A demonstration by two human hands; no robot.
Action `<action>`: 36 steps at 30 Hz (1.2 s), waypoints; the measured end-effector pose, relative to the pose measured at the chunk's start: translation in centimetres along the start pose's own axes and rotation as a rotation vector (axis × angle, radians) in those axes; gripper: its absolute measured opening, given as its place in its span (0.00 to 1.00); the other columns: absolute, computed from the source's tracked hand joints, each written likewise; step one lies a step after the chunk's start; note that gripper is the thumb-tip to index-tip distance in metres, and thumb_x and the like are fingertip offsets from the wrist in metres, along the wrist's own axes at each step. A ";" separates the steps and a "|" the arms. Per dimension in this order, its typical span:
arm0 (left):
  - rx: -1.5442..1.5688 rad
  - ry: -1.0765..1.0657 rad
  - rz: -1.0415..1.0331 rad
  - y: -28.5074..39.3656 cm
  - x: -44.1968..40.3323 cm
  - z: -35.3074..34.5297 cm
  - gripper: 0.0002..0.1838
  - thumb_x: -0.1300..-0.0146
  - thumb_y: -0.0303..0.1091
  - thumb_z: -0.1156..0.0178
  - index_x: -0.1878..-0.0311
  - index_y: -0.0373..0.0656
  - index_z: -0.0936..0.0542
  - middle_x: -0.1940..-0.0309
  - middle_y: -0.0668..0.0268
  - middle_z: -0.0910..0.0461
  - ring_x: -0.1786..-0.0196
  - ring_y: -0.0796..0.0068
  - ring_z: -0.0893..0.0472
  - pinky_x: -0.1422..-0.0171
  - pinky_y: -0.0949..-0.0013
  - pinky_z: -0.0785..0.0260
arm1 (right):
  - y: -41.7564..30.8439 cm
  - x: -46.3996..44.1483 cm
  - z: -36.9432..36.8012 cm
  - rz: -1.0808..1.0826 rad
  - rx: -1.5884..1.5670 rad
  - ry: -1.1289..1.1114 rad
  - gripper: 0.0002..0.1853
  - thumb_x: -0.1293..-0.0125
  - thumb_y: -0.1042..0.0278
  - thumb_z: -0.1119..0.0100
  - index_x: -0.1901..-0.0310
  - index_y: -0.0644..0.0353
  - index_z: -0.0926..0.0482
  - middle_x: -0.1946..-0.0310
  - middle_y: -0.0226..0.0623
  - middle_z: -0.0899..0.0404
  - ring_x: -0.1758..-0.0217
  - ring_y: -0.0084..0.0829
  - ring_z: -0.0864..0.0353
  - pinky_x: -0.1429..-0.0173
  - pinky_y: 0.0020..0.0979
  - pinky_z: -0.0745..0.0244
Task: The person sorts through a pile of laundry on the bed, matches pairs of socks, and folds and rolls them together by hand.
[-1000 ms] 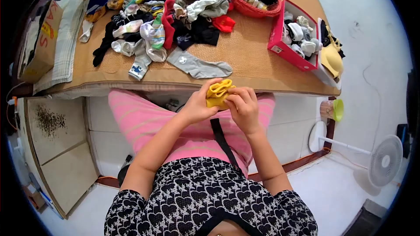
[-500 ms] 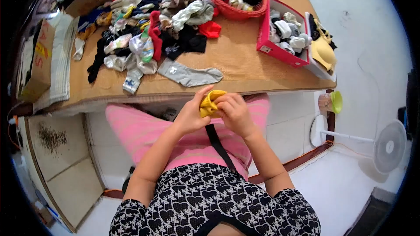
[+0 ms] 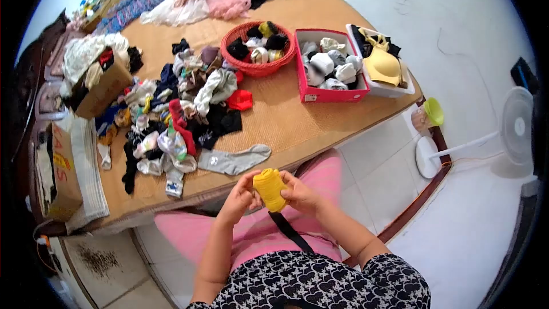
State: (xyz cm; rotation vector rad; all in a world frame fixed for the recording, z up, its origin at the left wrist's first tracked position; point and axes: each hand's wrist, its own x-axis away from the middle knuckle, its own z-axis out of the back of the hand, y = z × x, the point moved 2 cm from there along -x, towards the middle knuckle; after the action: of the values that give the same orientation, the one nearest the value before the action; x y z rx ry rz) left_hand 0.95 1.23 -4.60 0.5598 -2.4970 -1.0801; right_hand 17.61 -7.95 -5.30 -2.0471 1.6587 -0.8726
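A yellow sock (image 3: 270, 190), folded into a compact bundle, is held above my lap. My left hand (image 3: 242, 197) pinches its left side, and my right hand (image 3: 300, 193) grips the right side with the thumb across its front. Just beyond my hands, a single grey sock (image 3: 235, 160) lies flat near the bed's front edge. Behind it and to the left spreads a mixed pile of loose socks (image 3: 171, 120) in white, black, red and other colours.
A red basket (image 3: 260, 70) and a pink box (image 3: 331, 96) hold bundled socks. Beside them, a white bin (image 3: 394, 90) holds a yellow bra (image 3: 384, 67). Cardboard boxes (image 3: 106, 90) stand at left, clothes (image 3: 211, 0) lie at the back, and a fan (image 3: 516, 120) is at right.
The yellow sock has gone from a loose, partly opened form to a neat flat bundle in both hands. The view has tilted up and turned, showing more of the bed's far side.
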 end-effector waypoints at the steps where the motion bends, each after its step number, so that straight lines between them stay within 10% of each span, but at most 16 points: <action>1: -0.105 0.026 0.004 0.2 0.0 -0.3 0.36 0.40 0.42 0.38 0.32 0.41 0.41 0.51 0.68 0.29 0.68 0.84 0.31 0.67 0.80 0.37 | 0.3 -0.1 0.2 0.023 -0.001 -0.002 0.30 0.43 0.59 0.32 0.44 0.55 0.37 0.52 0.30 0.27 0.51 0.26 0.23 0.47 0.31 0.25; 11: -0.247 0.049 0.453 -1.4 0.8 1.7 0.31 0.47 0.46 0.32 0.45 0.37 0.26 0.52 0.68 0.23 0.50 0.79 0.25 0.44 0.72 0.34 | 1.6 -0.9 2.9 -0.162 0.341 -0.074 0.25 0.42 0.62 0.33 0.47 0.53 0.35 0.58 0.28 0.26 0.58 0.20 0.26 0.60 0.22 0.30; 15: -0.256 0.291 0.179 -1.7 -0.2 1.0 0.19 0.50 0.31 0.31 0.55 0.36 0.23 0.60 0.67 0.20 0.58 0.78 0.22 0.50 0.73 0.31 | 1.0 -1.5 2.6 -0.086 0.493 -0.048 0.23 0.43 0.67 0.34 0.49 0.58 0.34 0.60 0.33 0.25 0.59 0.25 0.25 0.54 0.27 0.28; 17: -0.233 0.386 0.074 -2.3 -1.0 0.9 0.15 0.52 0.26 0.32 0.60 0.36 0.24 0.64 0.67 0.20 0.62 0.78 0.22 0.54 0.73 0.30 | 0.6 -2.1 2.3 0.235 1.088 0.174 0.23 0.45 0.67 0.34 0.50 0.60 0.33 0.58 0.41 0.24 0.57 0.34 0.22 0.55 0.34 0.26; 20: -0.803 0.775 -0.218 -1.2 -1.4 -0.1 0.10 0.50 0.17 0.41 0.63 0.36 0.27 0.70 0.68 0.23 0.67 0.77 0.24 0.57 0.73 0.29 | -0.5 -2.5 -0.6 0.334 1.337 0.339 0.21 0.48 0.66 0.37 0.53 0.60 0.32 0.59 0.45 0.26 0.58 0.48 0.22 0.57 0.43 0.26; 24: -1.104 0.861 -0.411 -0.4 -2.1 -2.5 0.14 0.53 0.22 0.44 0.59 0.40 0.25 0.66 0.53 0.21 0.63 0.51 0.21 0.57 0.60 0.28 | 0.8 -3.7 -2.1 0.393 1.519 0.563 0.18 0.49 0.65 0.40 0.56 0.56 0.33 0.60 0.42 0.28 0.63 0.51 0.23 0.64 0.47 0.27; 31: -1.150 0.593 -0.382 0.2 -2.9 -4.5 0.12 0.45 0.26 0.38 0.57 0.36 0.23 0.70 0.66 0.29 0.72 0.78 0.27 0.67 0.76 0.31 | 1.0 -3.9 0.8 0.795 1.795 0.673 0.15 0.50 0.66 0.40 0.61 0.57 0.31 0.61 0.42 0.30 0.67 0.50 0.25 0.66 0.45 0.27; 36: -0.778 0.604 -0.212 -0.5 -2.4 -1.5 0.08 0.41 0.26 0.40 0.58 0.36 0.22 0.71 0.68 0.27 0.74 0.81 0.26 0.69 0.77 0.32 | -0.9 -5.3 4.5 0.264 1.275 0.771 0.19 0.47 0.62 0.37 0.57 0.59 0.31 0.62 0.51 0.24 0.59 0.49 0.22 0.55 0.43 0.28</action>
State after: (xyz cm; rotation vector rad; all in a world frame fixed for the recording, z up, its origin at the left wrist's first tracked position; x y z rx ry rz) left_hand 3.80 1.20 -4.43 0.7583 -1.3829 -1.5471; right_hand 20.61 -3.07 -9.33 -0.6211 1.0171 -2.0305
